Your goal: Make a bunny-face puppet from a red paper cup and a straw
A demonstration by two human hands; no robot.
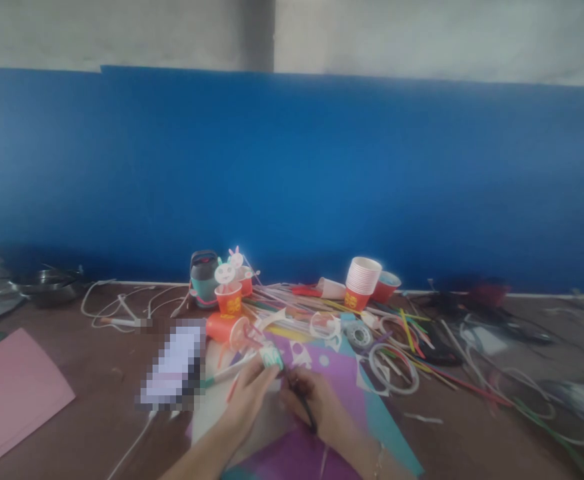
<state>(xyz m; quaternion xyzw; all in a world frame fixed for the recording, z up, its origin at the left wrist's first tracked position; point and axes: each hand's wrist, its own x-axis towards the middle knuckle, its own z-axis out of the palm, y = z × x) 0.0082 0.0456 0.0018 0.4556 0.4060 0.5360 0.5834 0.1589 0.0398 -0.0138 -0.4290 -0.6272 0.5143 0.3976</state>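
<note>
My left hand (246,393) pinches a small white paper piece with green markings (271,356). Close beside it, my right hand (317,403) is closed around dark-handled scissors (306,408), their blades near the paper's right edge and mostly hidden. A white marker with a green end (227,371) lies by my left hand. Just beyond, an orange-red paper cup (225,329) is on its side. Purple paper (339,380) and other coloured sheets lie under both hands, with white paper cut-outs (299,355) on top.
Behind stand a stack of paper cups (362,283) and a cup bearing a paper face (228,300). Coloured sticks, a tape roll (359,335) and a white ring coil (415,380) lie to the right. A blurred-out phone (175,363) and pink paper (17,397) are left.
</note>
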